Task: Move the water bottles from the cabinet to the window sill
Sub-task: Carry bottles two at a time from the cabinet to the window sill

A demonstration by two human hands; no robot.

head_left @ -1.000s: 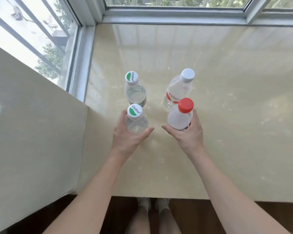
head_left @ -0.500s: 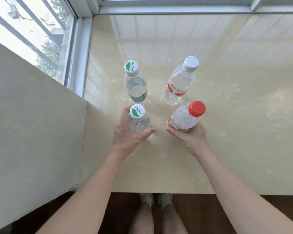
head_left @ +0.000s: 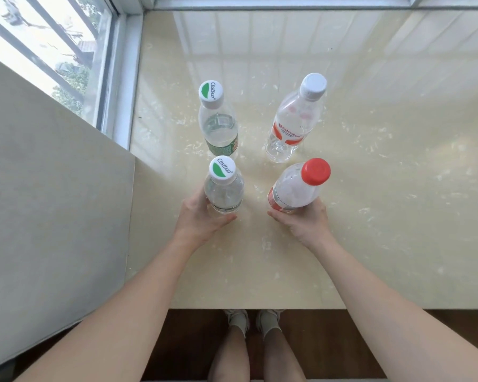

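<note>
Four water bottles are on the big, shiny window sill (head_left: 370,188), which looks smooth and slippery. Two stand alone at the back: the far green-cap bottle (head_left: 218,119) and the white-cap bottle (head_left: 290,125). The two in front are being held low down. The left hand (head_left: 202,219) has its fingers wrapped around the bottom of the near green-cap bottle (head_left: 224,188), which looks straight up. The right hand (head_left: 304,219) has its fingers wrapped around the bottom of the red-cap bottle (head_left: 295,188), and that one leans toward the right. I think the biggest danger is the red-cap bottle. If the hand lets go while it leans, it could tip over and roll. It could also bump the white-cap bottle just behind it and knock that down too. The near green-cap bottle stands very close to the far one, so a push forward could make them hit. A smaller worry: pulling the fingers away fast could drag a bottle along.
</note>
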